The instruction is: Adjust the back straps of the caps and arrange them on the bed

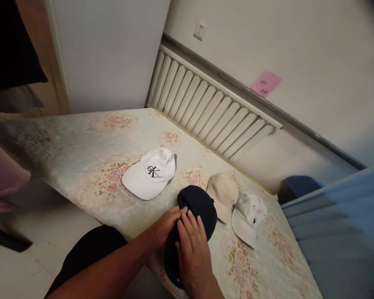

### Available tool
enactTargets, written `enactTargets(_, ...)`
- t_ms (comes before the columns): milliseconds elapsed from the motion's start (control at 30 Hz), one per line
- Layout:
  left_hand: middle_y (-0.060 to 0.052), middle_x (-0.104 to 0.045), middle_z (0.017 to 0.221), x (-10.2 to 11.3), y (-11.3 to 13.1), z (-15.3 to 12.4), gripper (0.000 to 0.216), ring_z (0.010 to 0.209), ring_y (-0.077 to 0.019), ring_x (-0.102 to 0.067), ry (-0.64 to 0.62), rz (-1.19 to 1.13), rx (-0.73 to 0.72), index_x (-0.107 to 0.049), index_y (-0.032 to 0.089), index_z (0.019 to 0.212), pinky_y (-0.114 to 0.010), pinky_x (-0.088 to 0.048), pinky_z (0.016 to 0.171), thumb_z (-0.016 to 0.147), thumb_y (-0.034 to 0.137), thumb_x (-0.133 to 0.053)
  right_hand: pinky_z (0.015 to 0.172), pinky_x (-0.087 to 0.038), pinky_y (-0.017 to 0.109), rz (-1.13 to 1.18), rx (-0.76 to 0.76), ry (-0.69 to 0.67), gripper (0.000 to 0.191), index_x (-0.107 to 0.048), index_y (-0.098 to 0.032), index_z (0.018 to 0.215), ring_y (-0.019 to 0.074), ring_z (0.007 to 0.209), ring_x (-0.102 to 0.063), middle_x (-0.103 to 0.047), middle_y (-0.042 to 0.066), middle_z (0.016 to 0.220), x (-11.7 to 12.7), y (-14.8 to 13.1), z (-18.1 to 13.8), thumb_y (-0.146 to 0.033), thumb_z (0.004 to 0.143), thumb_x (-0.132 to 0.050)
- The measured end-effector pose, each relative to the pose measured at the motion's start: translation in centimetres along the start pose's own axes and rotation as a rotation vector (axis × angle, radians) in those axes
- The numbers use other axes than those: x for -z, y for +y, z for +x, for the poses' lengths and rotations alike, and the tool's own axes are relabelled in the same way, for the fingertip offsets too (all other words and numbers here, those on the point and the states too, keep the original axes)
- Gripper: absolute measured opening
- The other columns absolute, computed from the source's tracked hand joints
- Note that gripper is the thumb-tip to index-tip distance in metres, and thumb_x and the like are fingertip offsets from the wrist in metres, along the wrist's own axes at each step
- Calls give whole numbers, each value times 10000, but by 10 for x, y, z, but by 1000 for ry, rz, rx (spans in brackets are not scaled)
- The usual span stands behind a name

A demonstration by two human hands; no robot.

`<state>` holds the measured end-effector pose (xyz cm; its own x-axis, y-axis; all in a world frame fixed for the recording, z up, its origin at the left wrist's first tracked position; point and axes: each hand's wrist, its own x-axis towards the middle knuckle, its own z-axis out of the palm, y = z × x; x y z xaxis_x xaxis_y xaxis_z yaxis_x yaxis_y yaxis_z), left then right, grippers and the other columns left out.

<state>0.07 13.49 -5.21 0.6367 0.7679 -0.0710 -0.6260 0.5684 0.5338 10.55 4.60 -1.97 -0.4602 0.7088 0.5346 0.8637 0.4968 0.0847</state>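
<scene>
A dark navy cap (198, 206) lies near the front edge of a floral-patterned bed surface (81, 145). My left hand (166, 226) grips the cap's left side with curled fingers. My right hand (193, 249) lies flat on the cap's brim, fingers together and stretched out, covering part of it. A white cap (150, 173) with a black logo rests to the left and farther back. A beige cap (222, 193) and a pale spotted cap (248, 216) sit to the right of the navy one, overlapping each other.
A white slatted headboard or radiator panel (212, 108) runs along the far edge. A pink note (266, 84) and a socket (199, 30) are on the wall. A blue bin (301, 185) and blue fabric (339, 224) stand at the right. A dark object (90, 253) lies below the bed edge.
</scene>
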Motion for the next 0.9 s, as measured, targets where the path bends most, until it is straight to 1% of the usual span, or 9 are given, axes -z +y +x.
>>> enactTargets(67, -7, -650, 722, 1, 0, 1, 165, 681, -115, -584, -2, -19, 20, -638, 130, 787, -231, -425, 677, 770, 288, -682, 1061, -313, 607, -46, 5, -52, 583, -315, -126, 1410, 294, 1366, -307, -477, 155, 1390, -2, 13, -2, -73, 852, -477)
enactTargets(133, -51, -684, 837, -1, 1, 2, 236, 758, -149, -623, -19, -30, 42, -655, 127, 926, -264, -444, 748, 777, 309, -672, 1061, -300, 624, -74, -36, -66, 577, -301, -152, 1421, 296, 1366, -306, -471, 146, 1397, -3, 28, -7, -108, 873, -477)
enactTargets(267, -99, -698, 936, -4, 4, 0, 319, 801, -204, -652, -46, -18, 69, -642, 125, 1047, -341, -460, 806, 788, 311, -652, 1036, -341, 620, -44, -214, 34, 533, -302, -174, 1423, 291, 1354, -330, -465, 158, 1394, 0, 47, -12, -182, 912, -451)
enactTargets(367, -105, -695, 978, -5, 5, -1, 335, 844, -221, -650, -82, -14, 79, -633, 135, 1089, -370, -448, 851, 794, 294, -640, 1039, -349, 606, -17, -315, 88, 517, -289, -159, 1427, 281, 1361, -315, -430, 167, 1417, 3, 42, -7, -192, 927, -414)
enactTargets(433, -91, -694, 977, -6, 5, -1, 311, 875, -216, -637, -86, -1, 60, -642, 146, 1074, -361, -436, 870, 797, 287, -633, 1053, -335, 600, 1, -264, 61, 538, -276, -149, 1433, 286, 1374, -287, -391, 168, 1445, 3, 31, 0, -191, 919, -428)
enactTargets(533, -52, -693, 941, -7, 7, -2, 183, 949, -205, -594, -61, 96, -44, -689, 150, 932, -313, -404, 905, 790, 246, -626, 1064, -325, 593, 10, -108, -26, 579, -266, -142, 1438, 293, 1386, -258, -386, 165, 1451, 2, 18, 10, -188, 898, -472)
enactTargets(633, -27, -690, 895, -6, 7, -2, 111, 941, -201, -579, -39, 140, -62, -696, 162, 836, -300, -400, 896, 769, 221, -630, 1067, -311, 603, -14, -39, -74, 589, -280, -130, 1431, 302, 1392, -240, -404, 170, 1439, -2, 20, 14, -196, 889, -501)
enactTargets(767, -63, -693, 905, 0, 4, 1, 241, 850, -201, -616, -73, 33, 44, -670, 148, 987, -336, -434, 844, 778, 264, -638, 1065, -295, 617, -18, -87, -52, 602, -268, -132, 1435, 308, 1390, -241, -393, 179, 1442, -4, 42, 7, -238, 894, -511)
enactTargets(900, -99, -698, 938, 1, 3, 2, 316, 799, -206, -643, -105, -27, 124, -654, 132, 1057, -352, -461, 811, 779, 282, -642, 1044, -341, 601, 22, -280, 1, 543, -267, -152, 1435, 284, 1374, -286, -416, 169, 1426, -2, 56, 0, -264, 930, -432)
